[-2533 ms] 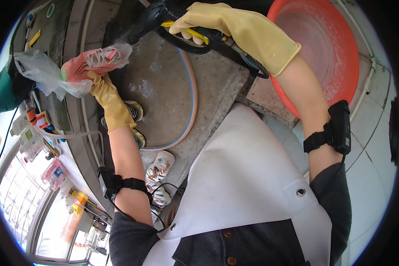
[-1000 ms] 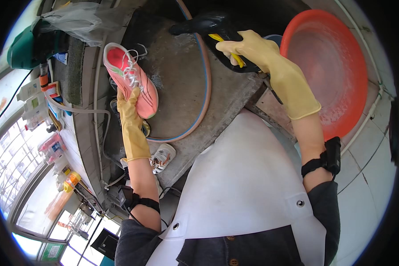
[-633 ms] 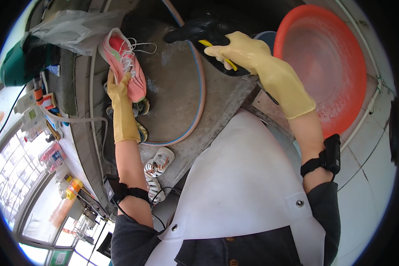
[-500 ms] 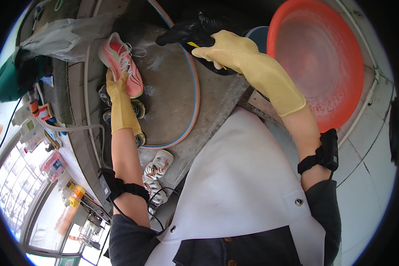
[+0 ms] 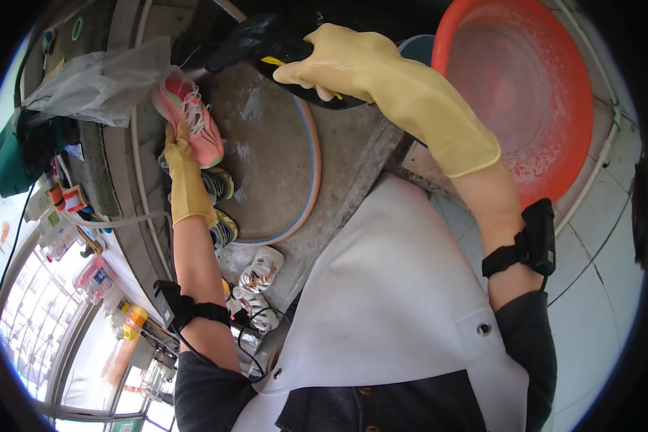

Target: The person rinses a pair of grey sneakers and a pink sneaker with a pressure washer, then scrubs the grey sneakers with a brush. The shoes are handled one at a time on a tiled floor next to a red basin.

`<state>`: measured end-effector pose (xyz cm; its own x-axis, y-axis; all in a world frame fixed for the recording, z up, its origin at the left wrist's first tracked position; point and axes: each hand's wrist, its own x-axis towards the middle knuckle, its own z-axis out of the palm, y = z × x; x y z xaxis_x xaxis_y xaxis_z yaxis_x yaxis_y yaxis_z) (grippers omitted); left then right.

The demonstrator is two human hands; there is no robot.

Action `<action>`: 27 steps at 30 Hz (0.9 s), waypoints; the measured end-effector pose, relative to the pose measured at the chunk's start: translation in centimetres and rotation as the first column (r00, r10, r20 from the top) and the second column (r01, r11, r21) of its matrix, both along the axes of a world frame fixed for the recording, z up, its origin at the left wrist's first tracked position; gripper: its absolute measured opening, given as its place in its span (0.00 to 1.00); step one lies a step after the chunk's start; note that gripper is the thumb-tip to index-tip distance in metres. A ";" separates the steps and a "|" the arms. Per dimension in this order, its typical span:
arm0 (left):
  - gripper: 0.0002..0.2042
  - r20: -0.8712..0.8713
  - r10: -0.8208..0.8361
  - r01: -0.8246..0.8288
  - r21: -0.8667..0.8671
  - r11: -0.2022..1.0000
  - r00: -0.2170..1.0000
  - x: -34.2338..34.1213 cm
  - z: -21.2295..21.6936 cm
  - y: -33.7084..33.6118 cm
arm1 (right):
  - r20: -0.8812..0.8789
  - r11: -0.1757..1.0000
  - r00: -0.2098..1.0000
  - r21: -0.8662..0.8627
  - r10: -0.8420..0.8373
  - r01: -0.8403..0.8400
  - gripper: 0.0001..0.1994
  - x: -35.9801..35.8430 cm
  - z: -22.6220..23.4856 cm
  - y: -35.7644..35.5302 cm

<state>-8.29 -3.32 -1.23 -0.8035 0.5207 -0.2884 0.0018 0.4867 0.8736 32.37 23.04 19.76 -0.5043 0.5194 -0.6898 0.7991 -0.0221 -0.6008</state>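
Note:
My left hand, in a yellow rubber glove, is closed on the side of a pink running shoe with white laces. The shoe is held up over the grey slab, its toe toward me. In my gloved right hand is a black spray gun with yellow parts; my fingers wrap round its grip. Its nozzle points left at the shoe's opening, close by, with a faint spray between them. Dark shoes stand below the pink one, partly behind my left glove.
A large red basin stands at the right, beside a dark blue round container. A hose curves across the slab. White shoes lie near its front edge. A clear plastic bag hangs at the left.
The spray gun in my right hand has moved left and slightly up, closer to the shoe. My left hand has shifted the shoe a little left and down.

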 end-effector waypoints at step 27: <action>0.26 -0.077 -0.151 0.139 -0.135 0.981 0.986 -5.3 -0.6 0.3 | -0.150 0.993 0.982 0.033 0.117 -0.113 0.25 -1.6 -1.5 1.2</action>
<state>-13.61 -2.99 -1.83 -0.7471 0.5966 -0.2931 0.1539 0.5842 0.7969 30.78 24.22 18.25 -0.6592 0.4671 -0.5893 0.6954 0.0805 -0.7141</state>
